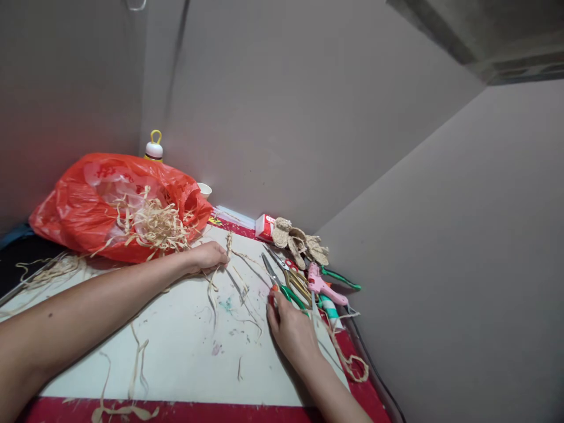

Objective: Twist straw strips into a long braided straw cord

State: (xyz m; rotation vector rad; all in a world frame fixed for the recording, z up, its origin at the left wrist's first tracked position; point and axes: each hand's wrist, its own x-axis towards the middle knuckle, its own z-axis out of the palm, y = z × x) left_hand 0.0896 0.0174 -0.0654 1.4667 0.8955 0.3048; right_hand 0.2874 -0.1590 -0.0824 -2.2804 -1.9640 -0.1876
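My left hand (210, 257) is closed around a short braided piece of raffia (229, 244), whose loose strands trail down over the white board. Beside the tools on the right, my right hand (291, 323) has its thumb and finger pinched at the pivot of the green-handled scissors (288, 291). Those scissors lie on the board with their blades pointing away. Gold-handled scissors (298, 283) rest just behind them. A pink glue gun (324, 285) lies to their right.
An open red plastic bag (70, 217) spills raffia strips (161, 226) at the left. Woven raffia pieces (304, 241) and a red-and-white box (264, 227) stand against the wall. A bottle (154, 147) and a white cup (204, 190) are behind the bag. Loose strands lie on the white board (176, 364).
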